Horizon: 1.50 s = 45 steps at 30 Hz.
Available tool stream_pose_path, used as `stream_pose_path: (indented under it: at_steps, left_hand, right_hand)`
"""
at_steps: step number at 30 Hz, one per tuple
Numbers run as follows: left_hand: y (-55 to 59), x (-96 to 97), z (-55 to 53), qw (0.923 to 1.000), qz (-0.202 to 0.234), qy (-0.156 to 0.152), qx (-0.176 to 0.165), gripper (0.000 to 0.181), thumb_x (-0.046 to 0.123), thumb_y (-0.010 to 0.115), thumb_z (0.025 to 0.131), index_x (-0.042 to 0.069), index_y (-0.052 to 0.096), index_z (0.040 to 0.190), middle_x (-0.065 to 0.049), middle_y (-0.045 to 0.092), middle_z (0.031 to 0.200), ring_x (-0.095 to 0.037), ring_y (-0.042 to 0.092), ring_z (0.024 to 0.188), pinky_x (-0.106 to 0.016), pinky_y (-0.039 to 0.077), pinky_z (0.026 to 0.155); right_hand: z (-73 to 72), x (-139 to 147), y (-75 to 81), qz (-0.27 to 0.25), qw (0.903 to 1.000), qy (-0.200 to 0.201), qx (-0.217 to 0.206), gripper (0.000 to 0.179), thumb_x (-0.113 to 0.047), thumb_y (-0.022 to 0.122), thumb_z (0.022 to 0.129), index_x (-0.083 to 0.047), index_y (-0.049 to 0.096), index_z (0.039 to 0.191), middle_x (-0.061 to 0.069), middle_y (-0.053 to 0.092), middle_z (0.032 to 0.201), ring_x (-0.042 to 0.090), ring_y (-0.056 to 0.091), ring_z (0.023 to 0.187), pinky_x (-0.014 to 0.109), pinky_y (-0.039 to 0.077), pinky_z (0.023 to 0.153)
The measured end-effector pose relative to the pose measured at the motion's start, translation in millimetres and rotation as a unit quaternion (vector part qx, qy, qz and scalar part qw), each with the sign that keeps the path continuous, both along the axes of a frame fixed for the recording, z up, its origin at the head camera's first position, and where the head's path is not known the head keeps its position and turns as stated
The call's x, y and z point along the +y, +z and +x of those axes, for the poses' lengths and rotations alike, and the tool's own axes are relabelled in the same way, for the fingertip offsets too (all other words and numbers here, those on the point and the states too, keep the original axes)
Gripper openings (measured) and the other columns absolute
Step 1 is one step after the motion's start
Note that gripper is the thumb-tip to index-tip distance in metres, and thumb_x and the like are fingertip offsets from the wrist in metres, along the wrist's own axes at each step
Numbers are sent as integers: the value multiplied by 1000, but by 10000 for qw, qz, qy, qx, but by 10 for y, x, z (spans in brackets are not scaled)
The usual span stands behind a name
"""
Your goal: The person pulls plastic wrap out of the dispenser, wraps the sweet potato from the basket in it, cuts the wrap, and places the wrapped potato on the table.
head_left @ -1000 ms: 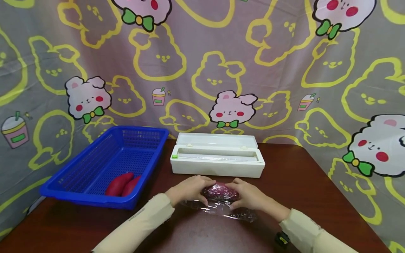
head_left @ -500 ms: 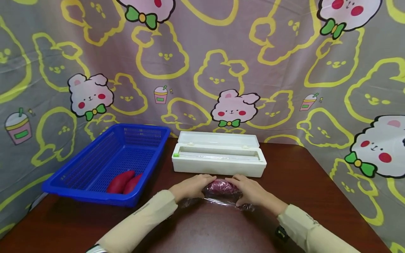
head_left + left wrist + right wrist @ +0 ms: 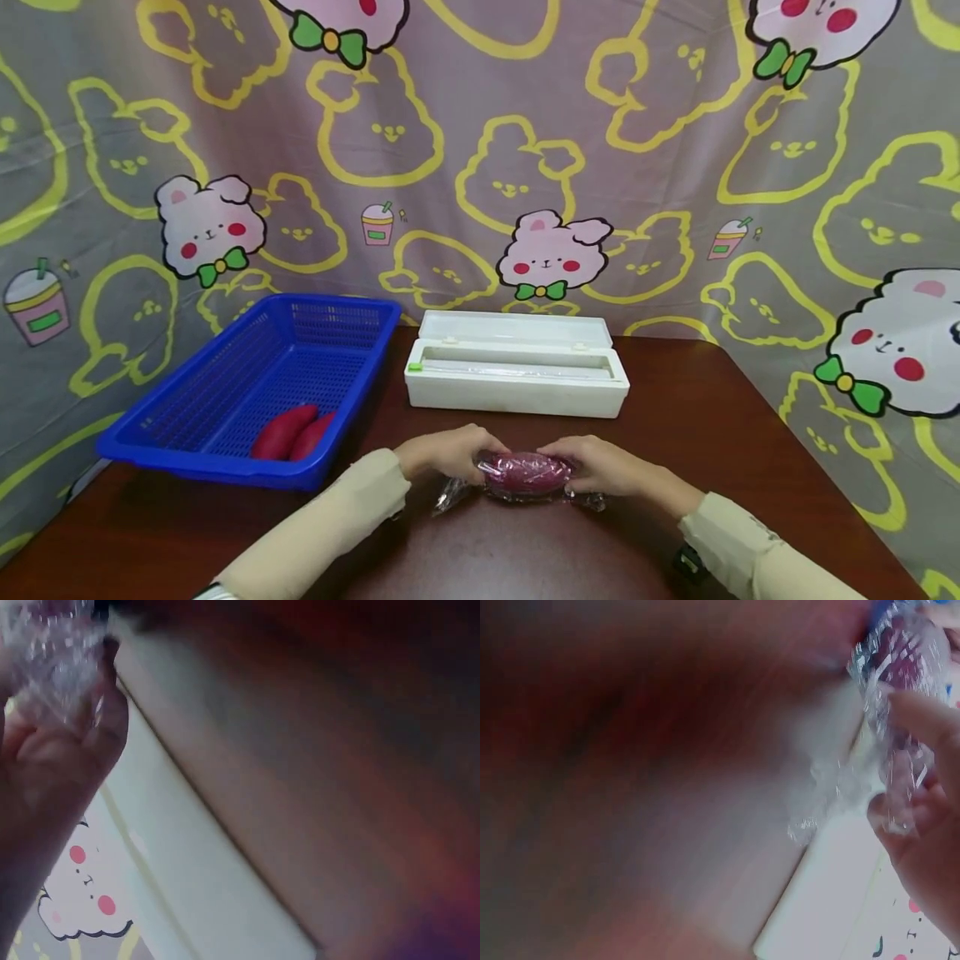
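Note:
Between both hands is a purple-red sweet potato (image 3: 528, 472) covered in shiny cling film. My left hand (image 3: 452, 454) grips its left end, and my right hand (image 3: 600, 463) grips its right end. Loose cling film (image 3: 450, 495) sticks out beyond the left fingers, and a crumpled tail also hangs at the right. In the left wrist view, crinkled film (image 3: 56, 664) bunches over the curled fingers. The right wrist view has the thumb on the wrapped sweet potato (image 3: 900, 664), with a loose film end (image 3: 806, 825) dangling beside it.
A white cling film dispenser box (image 3: 513, 398) stands behind the hands, its lid raised and a roll inside. To the left, a blue plastic basket (image 3: 225, 472) holds red sweet potatoes (image 3: 283, 433). Beneath everything is a dark brown table (image 3: 480, 554), with a patterned cloth behind.
The hands have brought the sweet potato a little nearer to me. The film that lay spread in front of it is now wrapped around it, with loose ends at the sides.

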<state>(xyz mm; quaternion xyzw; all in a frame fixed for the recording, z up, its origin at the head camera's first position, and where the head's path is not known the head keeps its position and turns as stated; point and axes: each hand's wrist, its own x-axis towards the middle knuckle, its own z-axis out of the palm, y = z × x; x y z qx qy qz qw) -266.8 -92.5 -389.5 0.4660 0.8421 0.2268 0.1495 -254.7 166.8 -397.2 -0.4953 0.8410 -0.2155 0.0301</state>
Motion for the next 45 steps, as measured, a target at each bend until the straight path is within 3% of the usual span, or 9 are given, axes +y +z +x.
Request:
stream_pose_path:
  at_steps: [3,6,12,18,26,33,39,42,45]
  left_hand:
    - [19,-36,47,9955,16,-395,-864,40,-6,68,70,-3,60,110,2,64,94,1,54,77,-16,45,70]
    - [38,-52,78,9892,-78,-706,-1278,33,-3,67,74,-1,61,106,3,63,87,0,55,73,-18,46,70]
    - [38,-49,118,9976,-438,-201,-496,37,11,71,75,1,61,109,1,62,100,-2,52,88,-17,41,80]
    - [-26,-57,125,9996,-14,62,-270,49,7,66,78,3,50,124,-6,60,110,-4,55,87,-17,42,77]
    - [-25,-44,161,9998,-85,109,160,40,5,58,85,4,50,124,-1,59,99,-2,52,76,-15,42,73]
    - [-66,-49,146,9895,-340,563,1289,34,15,67,78,7,63,111,5,50,82,-5,45,77,-17,40,71]
    - [-103,-46,97,9664,-584,672,2413,21,30,68,76,18,70,93,11,59,77,-2,53,68,-18,43,62]
    - [-75,-24,93,9629,-667,720,2515,14,30,68,76,18,71,83,13,59,67,1,50,59,-17,43,57]
    - [-48,16,124,9713,-673,897,2100,10,24,65,80,15,70,77,13,55,60,3,44,50,-14,40,50]
  right_hand:
    - [42,44,27,-123,9942,534,-928,46,-11,68,78,-4,52,121,2,58,111,8,54,96,27,46,80]
    - [74,71,46,-108,9857,972,-1370,45,-19,62,83,-3,49,123,3,58,113,7,53,95,26,46,79]
    - [94,81,63,-196,9834,1131,-1403,44,-19,52,90,-3,41,129,8,53,120,11,50,103,29,43,85]
    - [95,119,21,-244,9903,801,-1109,41,-17,49,92,0,42,129,9,51,115,12,48,102,30,43,85]
    - [87,118,-23,-441,9893,445,-1314,37,-17,50,92,0,47,124,8,55,113,12,53,97,29,45,82]
    - [80,108,1,-253,9830,229,-1807,61,-21,70,78,-5,43,130,3,50,118,12,46,104,28,41,86]
    - [71,129,53,40,9928,457,-1106,61,-13,74,71,-9,50,127,-6,52,105,7,45,94,24,39,79]
    - [77,110,49,202,9994,246,-149,60,-22,78,63,-12,58,119,-11,53,97,5,42,90,24,33,75]
    - [109,62,58,410,9958,-209,795,57,-27,82,54,-16,67,107,-14,51,86,5,38,81,24,26,66]
